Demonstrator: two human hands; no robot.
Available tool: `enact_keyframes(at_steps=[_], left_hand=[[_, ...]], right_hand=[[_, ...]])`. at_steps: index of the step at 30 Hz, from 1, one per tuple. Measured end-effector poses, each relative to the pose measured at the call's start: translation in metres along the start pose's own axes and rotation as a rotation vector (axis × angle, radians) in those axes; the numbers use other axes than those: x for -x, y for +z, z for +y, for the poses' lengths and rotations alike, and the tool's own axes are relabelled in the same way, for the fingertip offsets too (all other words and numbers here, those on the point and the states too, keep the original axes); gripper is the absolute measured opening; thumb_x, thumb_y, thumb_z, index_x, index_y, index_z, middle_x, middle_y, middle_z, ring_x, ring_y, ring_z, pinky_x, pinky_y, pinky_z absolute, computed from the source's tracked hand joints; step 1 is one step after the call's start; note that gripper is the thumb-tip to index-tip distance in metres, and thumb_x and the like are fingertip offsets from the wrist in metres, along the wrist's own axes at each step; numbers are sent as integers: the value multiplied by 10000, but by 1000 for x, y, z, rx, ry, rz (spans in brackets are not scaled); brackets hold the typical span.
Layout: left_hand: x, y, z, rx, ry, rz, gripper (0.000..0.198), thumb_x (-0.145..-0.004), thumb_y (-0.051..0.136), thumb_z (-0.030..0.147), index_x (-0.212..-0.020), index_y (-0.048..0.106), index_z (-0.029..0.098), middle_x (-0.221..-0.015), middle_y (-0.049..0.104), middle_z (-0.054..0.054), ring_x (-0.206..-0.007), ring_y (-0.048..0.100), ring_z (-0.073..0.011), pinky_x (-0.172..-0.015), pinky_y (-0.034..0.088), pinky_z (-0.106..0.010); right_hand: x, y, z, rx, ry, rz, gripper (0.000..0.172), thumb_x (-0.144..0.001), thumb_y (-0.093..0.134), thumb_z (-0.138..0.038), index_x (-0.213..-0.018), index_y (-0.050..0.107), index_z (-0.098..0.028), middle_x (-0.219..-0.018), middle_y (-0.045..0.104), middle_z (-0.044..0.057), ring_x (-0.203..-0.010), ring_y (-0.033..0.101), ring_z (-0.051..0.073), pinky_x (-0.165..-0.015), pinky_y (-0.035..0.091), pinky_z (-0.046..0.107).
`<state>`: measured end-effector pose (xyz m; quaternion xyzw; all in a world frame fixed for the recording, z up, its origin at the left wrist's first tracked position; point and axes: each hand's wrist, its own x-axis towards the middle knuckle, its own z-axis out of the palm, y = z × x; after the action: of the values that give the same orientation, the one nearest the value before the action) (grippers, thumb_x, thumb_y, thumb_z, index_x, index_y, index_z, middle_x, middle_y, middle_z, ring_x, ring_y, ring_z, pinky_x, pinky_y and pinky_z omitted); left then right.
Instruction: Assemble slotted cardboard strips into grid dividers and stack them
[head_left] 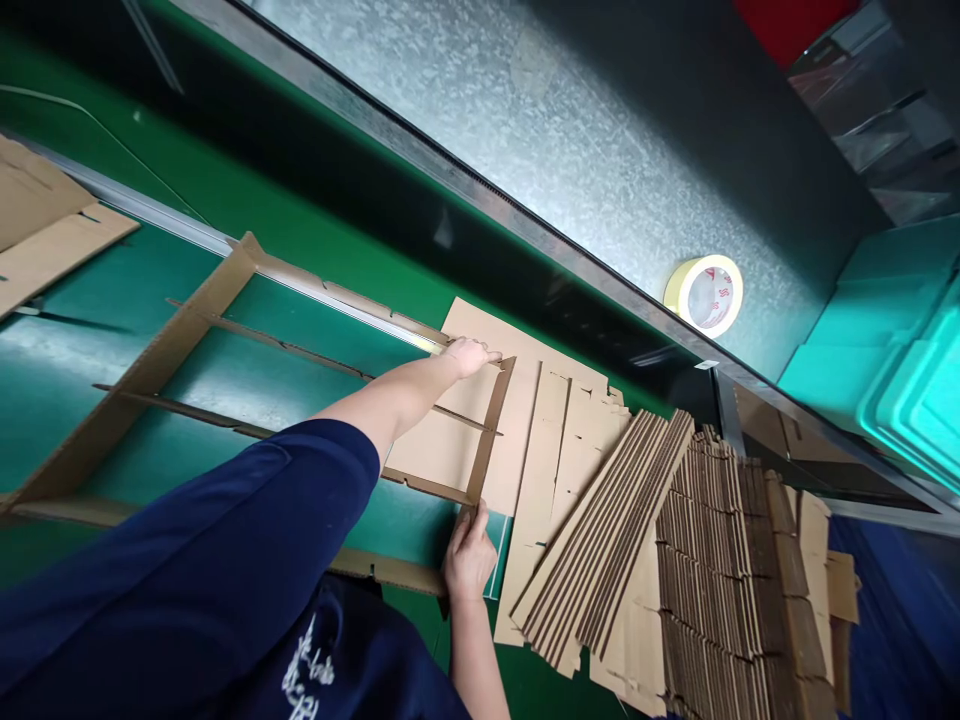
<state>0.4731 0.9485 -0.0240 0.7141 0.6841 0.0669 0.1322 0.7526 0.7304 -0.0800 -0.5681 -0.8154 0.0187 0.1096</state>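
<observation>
A cardboard divider (491,410) of upright slotted strips, crossed into a grid, spreads over the green table. My left hand (469,357) reaches across it and is closed on its far long strip near the right corner. Nearer my body, my right hand (469,550) pinches the near end of the short cross strip between thumb and fingers. Part of the near side is hidden behind my left arm. Under the divider's right end lies a flat cardboard sheet (517,460).
Right of the divider lie flat slotted sheets (577,420), a fanned bundle of cardboard strips (600,540) and a tight row of folded strips (712,570). A tape roll (705,295) sits on the metal shelf (570,130), near teal bins (892,340). More cardboard (45,215) lies far left.
</observation>
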Motion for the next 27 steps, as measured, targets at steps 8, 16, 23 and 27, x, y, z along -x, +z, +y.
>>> enact_keyframes(at_steps=[8,16,23,27], left_hand=[[1,6,-2,7,13,-4,600,-841,417,54,-1319,440,417,-1101,622,-81,-975,605,-230,-826,447,-384],[0,7,-6,37,20,-10,592,-868,358,84,-1345,414,430,-1151,615,-82,-1000,601,-238,-833,441,-382],[-2,6,-6,56,-3,-2,637,-856,412,101,-1381,343,456,-1154,612,-54,-1006,598,-223,-877,434,-369],[-1,10,-5,102,36,52,760,-828,424,42,-1382,257,535,-1280,531,-48,-1040,584,-245,-902,415,-431]], right_hand=[[-4,3,-1,35,29,-57,465,-978,228,-277,-1243,495,-5,-611,657,102,-485,609,181,-430,370,247],[-20,1,-7,106,77,-202,443,-967,275,-240,-1322,425,-22,-659,673,97,-553,642,200,-483,424,258],[-34,-7,-13,182,77,-293,444,-959,235,-224,-1321,400,-27,-689,673,113,-568,639,197,-496,420,255],[-34,-7,-17,177,69,-292,456,-955,193,-223,-1315,393,-26,-721,670,113,-564,634,206,-475,395,253]])
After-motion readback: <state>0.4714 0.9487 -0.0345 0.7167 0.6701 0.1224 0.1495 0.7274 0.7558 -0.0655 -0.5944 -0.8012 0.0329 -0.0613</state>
